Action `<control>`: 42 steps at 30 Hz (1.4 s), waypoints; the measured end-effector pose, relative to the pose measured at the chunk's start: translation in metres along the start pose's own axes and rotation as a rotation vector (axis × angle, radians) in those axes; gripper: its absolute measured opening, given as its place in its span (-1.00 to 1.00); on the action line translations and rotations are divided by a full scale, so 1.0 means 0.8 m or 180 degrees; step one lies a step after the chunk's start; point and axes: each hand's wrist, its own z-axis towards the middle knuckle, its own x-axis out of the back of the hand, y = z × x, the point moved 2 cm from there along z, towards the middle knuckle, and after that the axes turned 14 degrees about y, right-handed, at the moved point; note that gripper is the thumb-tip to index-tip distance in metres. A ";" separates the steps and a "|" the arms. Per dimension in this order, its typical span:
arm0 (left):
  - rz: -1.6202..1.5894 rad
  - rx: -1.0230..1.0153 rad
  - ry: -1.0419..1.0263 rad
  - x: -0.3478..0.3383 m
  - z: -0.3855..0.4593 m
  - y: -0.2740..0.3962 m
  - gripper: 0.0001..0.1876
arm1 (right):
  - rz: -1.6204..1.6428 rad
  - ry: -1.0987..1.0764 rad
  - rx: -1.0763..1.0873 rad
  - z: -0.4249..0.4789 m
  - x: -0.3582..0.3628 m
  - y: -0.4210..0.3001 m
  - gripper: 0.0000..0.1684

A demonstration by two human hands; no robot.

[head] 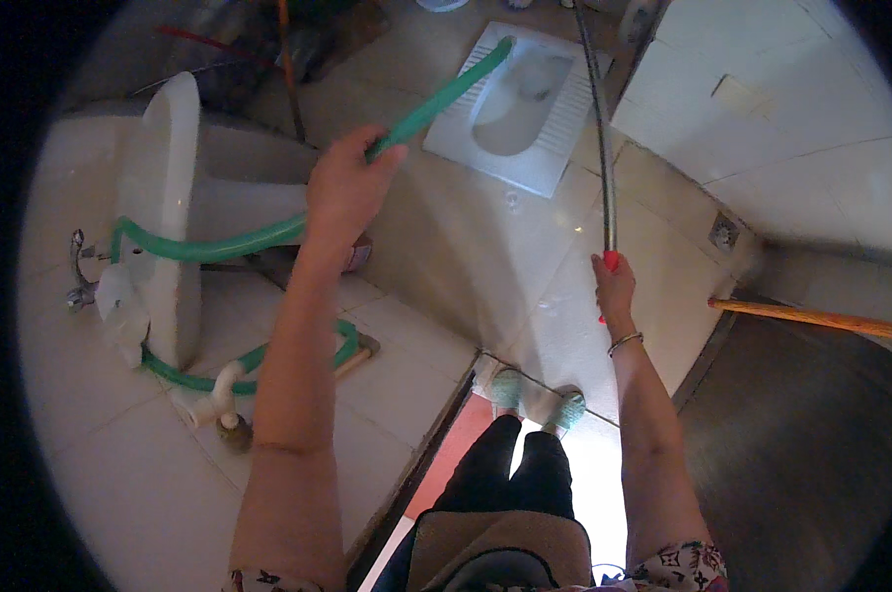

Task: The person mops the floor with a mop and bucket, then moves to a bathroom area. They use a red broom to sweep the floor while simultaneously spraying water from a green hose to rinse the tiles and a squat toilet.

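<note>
A green hose [446, 96] is gripped in my left hand [348, 181], and its far end hangs over the white squat toilet [521, 100]. Behind the hand the hose runs back across the white washbasin [183, 170] to the wall side. My right hand [615, 288] is closed around the red grip of a long metal pole [603, 148]. That pole reaches up along the toilet's right side, and its far end lies outside the picture. Wet-looking marks shine on the tiled floor [549, 303] between toilet and feet.
A chrome tap [81, 270] is on the wall beside the basin. White drain piping [225, 396] is below it. A floor drain [723, 231] lies at right, near an orange stick [816, 318] and a dark door [801, 436]. My slippers [507, 390] stand at the doorway threshold.
</note>
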 end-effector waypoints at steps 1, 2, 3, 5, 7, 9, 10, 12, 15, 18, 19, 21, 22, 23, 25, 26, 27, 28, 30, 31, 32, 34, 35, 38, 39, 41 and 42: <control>-0.0022 0.0007 -0.0012 0.001 0.000 0.005 -0.66 | -0.0070 -0.0054 0.0147 -0.003 0.001 -0.006 -0.63; -0.0033 0.0099 -0.0022 0.001 0.000 0.006 -0.66 | -0.0141 -0.0111 0.0294 -0.006 -0.001 -0.008 -0.62; -0.0052 0.0188 -0.0033 0.000 0.001 0.004 -0.66 | -0.0122 -0.0163 0.0207 -0.009 -0.003 -0.019 -0.63; -0.0117 0.0270 -0.0082 0.000 0.003 0.005 -0.66 | -0.0065 -0.0250 0.0012 -0.015 0.002 -0.036 -0.66; -0.0149 0.0263 -0.0133 0.006 0.000 0.010 -0.66 | 0.0079 -0.0442 -0.0391 -0.028 0.015 -0.071 -0.73; -0.0159 0.0348 -0.0130 0.007 0.003 0.017 -0.67 | 0.0028 -0.0367 -0.0163 -0.027 0.010 -0.072 -0.68; -0.0174 0.0388 -0.0137 0.006 0.005 0.022 -0.67 | -0.0004 -0.0319 -0.0053 -0.026 0.012 -0.074 -0.65; -0.0118 0.0379 -0.0242 0.005 0.007 0.026 -0.68 | 0.0040 -0.0491 -0.0422 -0.036 0.022 -0.092 -0.67; 0.0022 0.0426 -0.0265 0.005 0.009 0.036 -0.69 | 0.0072 -0.0397 -0.0268 -0.043 0.019 -0.086 -0.67; 0.0149 0.0584 -0.0336 0.003 0.012 0.045 -0.70 | -0.0099 -0.0698 -0.0651 -0.052 0.028 -0.114 -0.66; 0.0138 0.0615 -0.0380 0.004 0.015 0.047 -0.70 | -0.0160 -0.0721 -0.0713 -0.056 0.029 -0.124 -0.65; 0.0273 0.0556 -0.0425 -0.006 0.025 0.046 -0.69 | -0.0297 -0.0846 -0.0878 -0.055 0.028 -0.129 -0.62; 0.0292 0.0456 -0.0474 -0.016 0.035 0.052 -0.69 | -0.0257 -0.0497 -0.0242 -0.044 0.007 -0.080 -0.61; 0.0302 0.0525 -0.0537 -0.021 0.038 0.046 -0.69 | -0.0271 -0.0615 -0.0273 -0.045 0.002 -0.079 -0.61; 0.0247 0.0578 -0.0615 -0.017 0.035 0.040 -0.68 | -0.0256 -0.0745 -0.0287 -0.054 0.005 -0.084 -0.60; 0.0252 0.0516 -0.0526 -0.014 0.032 0.036 -0.67 | -0.0301 -0.0757 -0.0157 -0.052 0.002 -0.083 -0.59; 0.0252 0.0429 -0.0432 -0.007 0.024 0.034 -0.66 | -0.0327 -0.0748 -0.0027 -0.047 -0.001 -0.081 -0.58; 0.0238 0.0333 -0.0329 0.000 0.014 0.029 -0.64 | -0.0352 -0.0724 0.0113 -0.041 -0.005 -0.078 -0.57; 0.0082 0.0193 -0.0202 0.008 0.003 0.017 -0.64 | -0.0543 -0.0562 0.0351 -0.020 -0.021 -0.077 -0.54; 0.0041 0.0171 -0.0154 0.008 0.000 0.003 -0.64 | -0.0720 -0.0530 0.0584 -0.013 -0.028 -0.094 -0.53; -0.0028 0.0272 -0.0244 0.008 -0.003 -0.004 -0.63 | -0.0901 -0.0497 0.0804 -0.005 -0.032 -0.111 -0.52; -0.0208 0.0405 -0.0436 0.008 -0.002 0.002 -0.63 | -0.0768 -0.0114 0.0964 0.017 -0.037 -0.124 -0.51; -0.0080 0.0462 -0.0435 0.008 -0.004 -0.005 -0.64 | -0.0724 -0.0231 0.0739 0.025 -0.050 -0.126 -0.50; 0.0132 0.0507 -0.0454 0.005 -0.008 -0.014 -0.64 | -0.0616 -0.0404 0.0168 0.043 -0.062 -0.132 -0.50; 0.0150 0.0493 -0.0443 0.006 -0.010 -0.018 -0.65 | -0.0575 -0.0428 0.0071 0.036 -0.063 -0.139 -0.51; 0.0157 0.0455 -0.0424 0.006 -0.012 -0.026 -0.65 | -0.0574 -0.0408 0.0063 0.029 -0.066 -0.136 -0.52; 0.0126 0.0403 -0.0424 0.003 -0.012 -0.027 -0.65 | -0.0610 -0.0329 0.0144 0.029 -0.063 -0.121 -0.53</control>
